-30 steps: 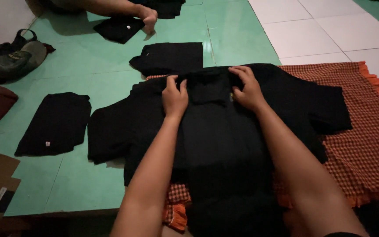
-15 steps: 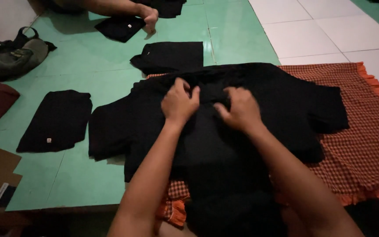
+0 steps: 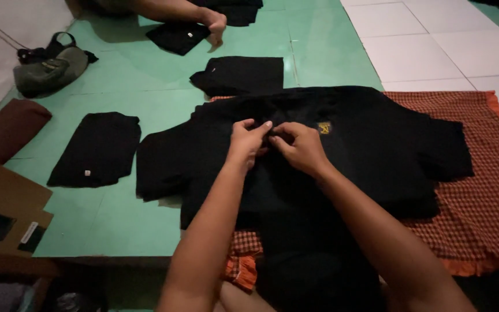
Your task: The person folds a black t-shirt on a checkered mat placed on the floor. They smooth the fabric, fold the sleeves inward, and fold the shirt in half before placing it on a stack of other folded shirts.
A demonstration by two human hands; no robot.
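Black shirt spread flat at centre frame, sleeves out to either side. It lies partly on an orange checked cloth with a frilled orange edge, partly on the green floor. Small yellow emblem on the chest, just right of the hands.

Left hand and right hand meet at the middle of the shirt, below the collar. Fingertips of both curl inward and touch, pinching the black fabric between them. Neither hand is spread. What exactly sits between the fingertips is too dark to tell. Both forearms run up from the bottom of the frame over the lower part of the shirt.

Above the shirt, a folded black garment on the green floor, just beyond the collar. Left of centre, another folded black garment with a small white tag, well apart from the hands.

Upper centre: another person's hand resting on a third folded black garment.

Upper left: grey-green bag with dark straps near the wall. Below it, at the left edge, a dark reddish-brown roll. Lower left: brown cardboard. Upper right: white floor tiles.
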